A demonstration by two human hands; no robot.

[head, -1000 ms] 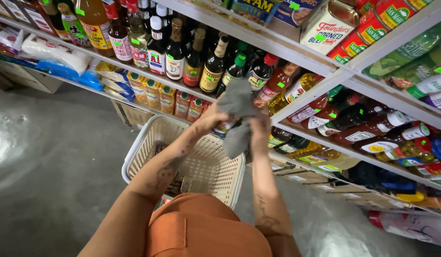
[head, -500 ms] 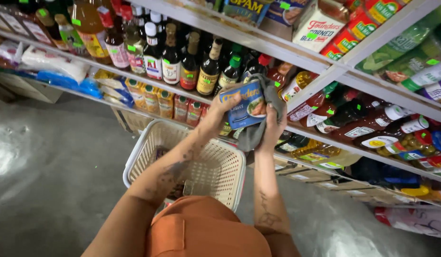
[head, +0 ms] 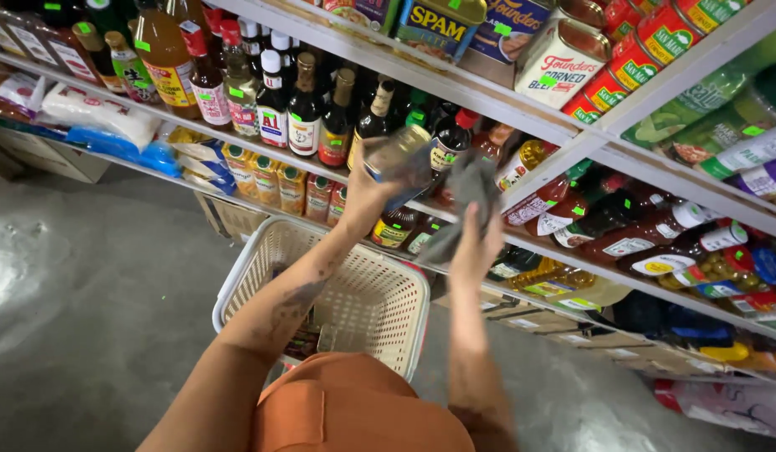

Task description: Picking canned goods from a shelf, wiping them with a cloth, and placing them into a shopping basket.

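Left hand point(head: 367, 197) gripping blurred blue-and-gold labelled metal can point(head: 398, 159), fingers wrapped around it. Right hand point(head: 476, 247) clutching crumpled grey cloth point(head: 467, 197), touching can's right side. Cream perforated plastic basket point(head: 338, 293) sitting near, below hands.

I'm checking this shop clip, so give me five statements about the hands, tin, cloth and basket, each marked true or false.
1. The left hand holds a tin up in front of the shelves. True.
2. The right hand is empty. False: it holds a grey cloth.
3. A cream plastic basket sits below the arms, by the lower shelf. True.
4. The tin lies inside the basket. False: it is raised in the left hand's grip, above the basket.
5. The shelf behind the hands carries dark sauce bottles. True.
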